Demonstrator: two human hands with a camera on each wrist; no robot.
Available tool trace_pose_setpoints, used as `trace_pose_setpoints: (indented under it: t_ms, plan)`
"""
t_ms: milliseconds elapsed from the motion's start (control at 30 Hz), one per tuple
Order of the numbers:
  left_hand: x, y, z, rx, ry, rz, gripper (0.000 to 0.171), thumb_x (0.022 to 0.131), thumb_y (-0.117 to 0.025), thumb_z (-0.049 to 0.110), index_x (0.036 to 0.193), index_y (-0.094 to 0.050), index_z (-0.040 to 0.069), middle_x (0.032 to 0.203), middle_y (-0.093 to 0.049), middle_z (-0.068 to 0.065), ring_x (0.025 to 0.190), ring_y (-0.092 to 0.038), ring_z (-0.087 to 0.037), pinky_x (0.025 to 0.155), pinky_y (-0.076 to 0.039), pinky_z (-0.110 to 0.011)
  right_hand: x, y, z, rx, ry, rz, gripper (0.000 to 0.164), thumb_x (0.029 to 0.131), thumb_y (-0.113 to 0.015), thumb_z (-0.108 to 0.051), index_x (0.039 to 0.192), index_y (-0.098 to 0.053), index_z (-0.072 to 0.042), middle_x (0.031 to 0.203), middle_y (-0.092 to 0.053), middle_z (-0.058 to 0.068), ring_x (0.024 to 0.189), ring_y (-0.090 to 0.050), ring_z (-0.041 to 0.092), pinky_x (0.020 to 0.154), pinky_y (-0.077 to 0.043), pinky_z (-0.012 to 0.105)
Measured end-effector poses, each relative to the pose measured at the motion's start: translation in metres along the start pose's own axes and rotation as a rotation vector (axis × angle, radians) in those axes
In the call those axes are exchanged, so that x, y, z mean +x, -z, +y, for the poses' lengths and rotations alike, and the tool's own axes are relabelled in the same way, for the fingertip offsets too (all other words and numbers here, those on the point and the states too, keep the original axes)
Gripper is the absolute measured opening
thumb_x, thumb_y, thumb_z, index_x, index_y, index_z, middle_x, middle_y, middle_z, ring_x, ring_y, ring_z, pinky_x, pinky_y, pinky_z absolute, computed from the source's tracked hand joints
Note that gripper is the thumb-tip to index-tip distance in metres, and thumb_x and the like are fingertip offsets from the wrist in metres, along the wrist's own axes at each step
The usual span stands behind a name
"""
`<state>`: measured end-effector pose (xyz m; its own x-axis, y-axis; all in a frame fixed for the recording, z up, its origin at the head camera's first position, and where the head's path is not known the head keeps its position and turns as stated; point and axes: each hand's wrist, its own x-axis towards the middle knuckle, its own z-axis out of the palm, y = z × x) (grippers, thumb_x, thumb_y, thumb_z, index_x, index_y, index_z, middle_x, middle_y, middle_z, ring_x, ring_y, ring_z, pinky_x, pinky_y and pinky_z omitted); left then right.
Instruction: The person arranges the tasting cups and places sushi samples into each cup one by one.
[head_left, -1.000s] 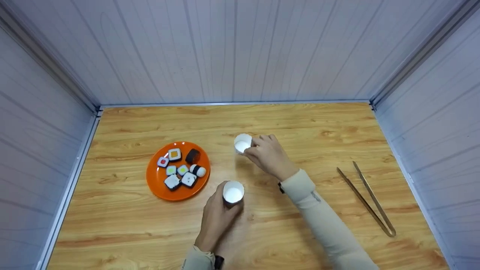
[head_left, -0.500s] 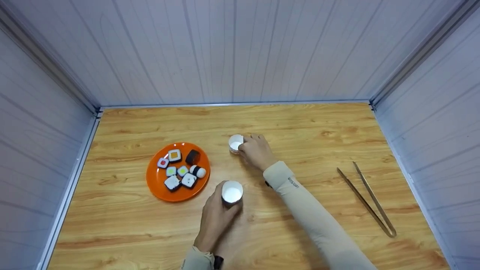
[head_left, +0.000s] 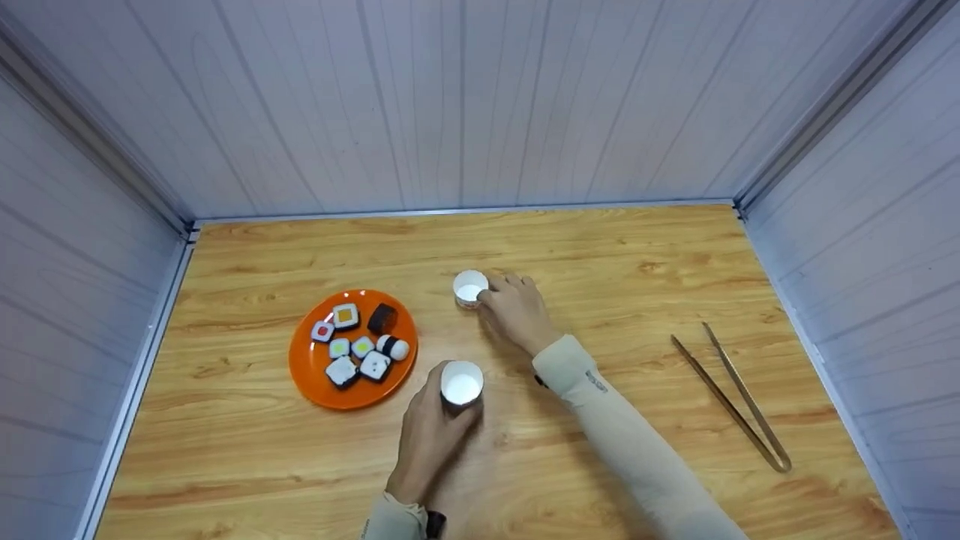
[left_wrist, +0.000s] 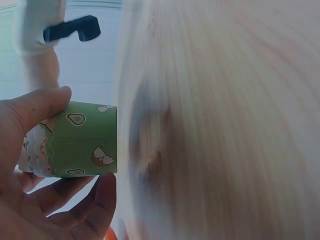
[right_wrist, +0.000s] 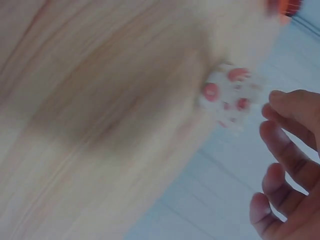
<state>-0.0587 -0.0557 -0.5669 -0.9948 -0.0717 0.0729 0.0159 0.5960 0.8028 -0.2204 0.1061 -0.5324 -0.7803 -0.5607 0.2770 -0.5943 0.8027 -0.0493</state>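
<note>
Left hand (head_left: 429,441) curls round a green cup (left_wrist: 85,142); right hand (head_left: 517,311) loosely spread, a red-and-white cup (right_wrist: 227,97) just beyond it.

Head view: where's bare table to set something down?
Bare: table between right sleeve and tongs; strip between back wall and plate; patch nearer the person than plate, left of left hand. Crowded: middle, where left hand holds near cup and right hand is by far cup.
</note>
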Motion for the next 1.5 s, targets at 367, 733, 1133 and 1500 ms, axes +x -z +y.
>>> trace_pose_setpoints:
  t_ms: [367,733,1133,1500]
  plan:
    - [-0.002,0.001,0.001,0.007,-0.028,0.028,0.071,0.077,-0.088,0.023,0.137,-0.052,0.009,0.123,-0.065,-0.012,0.114,-0.061,-0.029,0.095,-0.046,-0.051,-0.068,0.049,-0.032,0.285,0.221,0.206,0.007,0.088,-0.077,-0.016,0.095,-0.077,-0.015,0.084,-0.061,-0.003,0.072,-0.048,0.016,0.064,-0.039,0.032]
    - [-0.005,0.000,0.003,0.046,-0.087,0.018,0.073,0.077,-0.088,0.015,0.139,-0.049,0.010,0.124,-0.064,-0.010,0.109,-0.062,-0.029,0.092,-0.048,-0.049,-0.104,0.036,-0.059,0.187,0.329,0.081,0.020,0.088,-0.077,-0.028,0.105,-0.075,-0.017,0.081,-0.057,-0.003,0.072,-0.048,0.016,0.064,-0.040,0.032]
    - [-0.002,-0.006,0.009,0.067,-0.062,-0.016,0.074,0.075,-0.088,0.008,0.139,-0.050,0.008,0.130,-0.061,-0.012,0.114,-0.059,-0.030,0.097,-0.045,-0.049,-0.110,0.028,-0.056,0.206,0.343,0.129,0.009,0.084,-0.080,-0.021,0.089,-0.072,-0.018,0.078,-0.055,-0.003,0.068,-0.045,0.016,0.061,-0.034,0.029]
    - [-0.002,-0.004,0.009,0.071,-0.102,0.017,0.074,0.074,-0.088,0.011,0.138,-0.052,0.007,0.125,-0.063,-0.012,0.111,-0.061,-0.030,0.094,-0.047,-0.049,-0.105,0.035,-0.054,0.245,0.344,0.118,0.004,0.085,-0.079,-0.022,0.087,-0.076,-0.019,0.078,-0.052,-0.003,0.070,-0.044,0.016,0.063,-0.036,0.032]
